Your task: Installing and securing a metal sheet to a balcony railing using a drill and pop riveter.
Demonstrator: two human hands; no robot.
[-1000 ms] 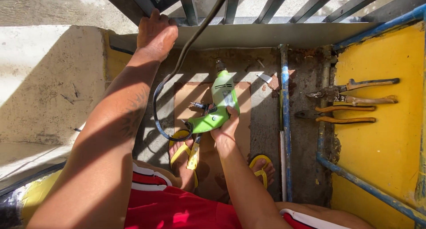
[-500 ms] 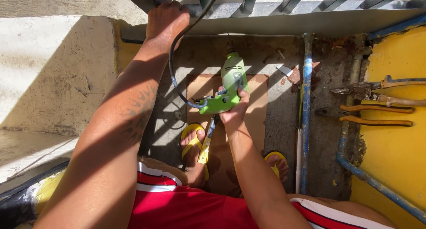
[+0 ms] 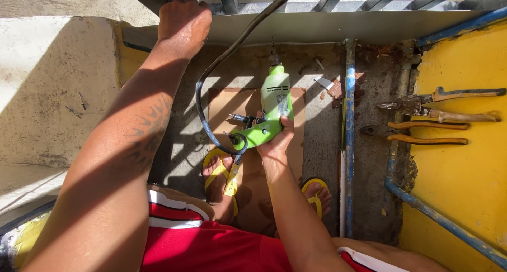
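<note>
Green electric drill [image 3: 273, 106] over cardboard sheet [image 3: 296, 161], bit down near grey sill [image 3: 317, 26]. Right hand [image 3: 274, 140] fingers wrapped on pistol grip; left hand [image 3: 182, 21] clamped on railing bar above drill. Likely hefty, rigid, hard plastic; best held at grip; stiff cable [image 3: 211, 82] tugs. Versus earlier: drill nearer sill, more upright.
</note>
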